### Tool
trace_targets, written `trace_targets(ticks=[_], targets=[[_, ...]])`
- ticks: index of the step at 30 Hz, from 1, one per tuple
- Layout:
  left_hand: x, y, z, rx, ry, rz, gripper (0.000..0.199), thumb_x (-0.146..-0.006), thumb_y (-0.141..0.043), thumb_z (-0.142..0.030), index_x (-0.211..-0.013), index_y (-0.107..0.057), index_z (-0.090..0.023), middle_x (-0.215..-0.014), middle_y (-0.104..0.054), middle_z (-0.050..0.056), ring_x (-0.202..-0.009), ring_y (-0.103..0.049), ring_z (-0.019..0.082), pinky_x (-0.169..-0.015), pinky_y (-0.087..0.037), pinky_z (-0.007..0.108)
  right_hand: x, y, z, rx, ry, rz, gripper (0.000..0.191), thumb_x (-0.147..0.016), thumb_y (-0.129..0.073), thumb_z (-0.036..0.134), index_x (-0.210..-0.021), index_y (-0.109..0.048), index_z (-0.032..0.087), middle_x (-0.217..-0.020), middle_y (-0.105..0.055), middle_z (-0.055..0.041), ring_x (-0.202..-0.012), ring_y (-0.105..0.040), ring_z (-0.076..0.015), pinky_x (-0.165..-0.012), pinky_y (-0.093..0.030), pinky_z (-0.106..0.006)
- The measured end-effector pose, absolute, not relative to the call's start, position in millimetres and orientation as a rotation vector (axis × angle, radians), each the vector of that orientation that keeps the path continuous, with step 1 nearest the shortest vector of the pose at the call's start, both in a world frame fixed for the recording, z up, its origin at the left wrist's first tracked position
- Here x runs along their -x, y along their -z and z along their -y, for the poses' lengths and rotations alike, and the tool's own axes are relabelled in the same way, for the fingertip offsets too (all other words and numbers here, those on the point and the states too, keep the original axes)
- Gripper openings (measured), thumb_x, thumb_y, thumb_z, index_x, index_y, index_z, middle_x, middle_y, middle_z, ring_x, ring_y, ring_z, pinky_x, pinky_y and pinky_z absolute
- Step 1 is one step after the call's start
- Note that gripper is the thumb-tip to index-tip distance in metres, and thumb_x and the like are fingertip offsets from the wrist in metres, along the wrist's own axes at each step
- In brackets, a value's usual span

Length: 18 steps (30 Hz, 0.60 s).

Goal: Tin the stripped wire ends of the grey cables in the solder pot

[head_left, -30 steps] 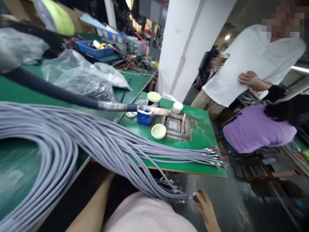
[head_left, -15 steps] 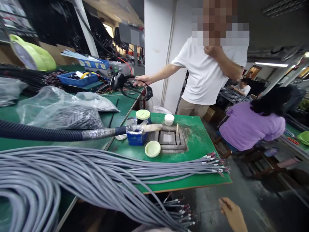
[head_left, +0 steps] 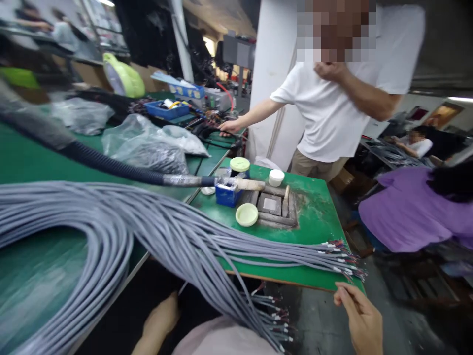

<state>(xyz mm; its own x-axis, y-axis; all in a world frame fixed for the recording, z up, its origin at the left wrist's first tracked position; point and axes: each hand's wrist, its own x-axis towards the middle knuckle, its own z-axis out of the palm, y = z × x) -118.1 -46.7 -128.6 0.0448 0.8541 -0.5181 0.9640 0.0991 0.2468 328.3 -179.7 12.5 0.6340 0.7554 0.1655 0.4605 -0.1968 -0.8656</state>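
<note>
A thick bundle of grey cables (head_left: 185,222) lies across the green table (head_left: 314,207), some ends on the table, others hanging over the front edge. My left hand (head_left: 162,315) is low at the front, left of the hanging cables; its fingertips are hidden and a thin pale line shows beside them. My right hand (head_left: 360,313) is at the table's front right corner, just below the cable ends, with fingers curled together; whatever it may hold is too small to make out. A square metal solder pot (head_left: 271,203) sits in the table behind the cables.
A black hose (head_left: 125,167) with a pale nozzle ends beside a blue box (head_left: 226,196). Round tubs, a pale green dish (head_left: 247,215), plastic bags (head_left: 144,148) and a blue tray (head_left: 166,109) stand around. A person in white stands behind the table; one in purple sits right.
The view has shifted, and my left hand has come into it. My right hand has risen toward the table corner. The standing person's outstretched hand has lowered the black cabled object to the table behind.
</note>
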Motion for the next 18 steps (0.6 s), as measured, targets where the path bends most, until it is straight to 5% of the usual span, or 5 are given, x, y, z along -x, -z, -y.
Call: trace_targets(ticks=[3,6,12,18], targets=[[139,102,92,-1.617,0.09,-1.845,0.045,-0.075,-0.052,-0.015,-0.118,-0.062,-0.015,-0.117,-0.068,0.016,-0.112,-0.063,0.035,-0.093,-0.047,0.044,-305,-30,153,1.692,-0.361,1.03,0.03,-0.073,-0.072,0.044,-0.085,-0.075,0.017,-0.063,-0.068,-0.0045,-0.058,-0.065,-0.0202,-0.056,-0.053,-0.029],[159,44,131,-1.325,-0.291,-1.536,0.033,-0.075,-0.058,-0.028,-0.106,-0.067,-0.025,-0.108,-0.072,0.002,-0.107,-0.065,0.031,-0.094,-0.048,0.04,-282,-40,131,1.454,-0.432,1.101,0.02,-0.072,-0.075,0.035,-0.082,-0.074,0.019,-0.063,-0.068,-0.0042,-0.055,-0.063,-0.0203,-0.053,-0.052,-0.032],[148,-33,139,-0.581,-0.97,-1.217,0.046,-0.056,-0.08,-0.035,-0.098,-0.068,-0.021,-0.086,-0.073,0.002,-0.076,-0.067,0.023,-0.073,-0.053,0.034,-230,-50,104,1.121,-0.731,1.281,0.008,-0.079,-0.068,0.02,-0.085,-0.073,0.019,-0.065,-0.065,-0.003,-0.059,-0.063,-0.0192,-0.057,-0.052,-0.035],[70,-46,72,-0.378,-1.0,-0.43,0.069,-0.075,-0.058,-0.058,-0.129,-0.055,-0.015,-0.115,-0.067,0.016,-0.107,-0.064,0.031,-0.099,-0.044,0.05,-185,-62,93,1.032,-0.766,1.523,0.015,-0.082,-0.061,0.014,-0.09,-0.071,0.021,-0.077,-0.066,-0.0044,-0.075,-0.062,-0.0207,-0.067,-0.05,-0.036]])
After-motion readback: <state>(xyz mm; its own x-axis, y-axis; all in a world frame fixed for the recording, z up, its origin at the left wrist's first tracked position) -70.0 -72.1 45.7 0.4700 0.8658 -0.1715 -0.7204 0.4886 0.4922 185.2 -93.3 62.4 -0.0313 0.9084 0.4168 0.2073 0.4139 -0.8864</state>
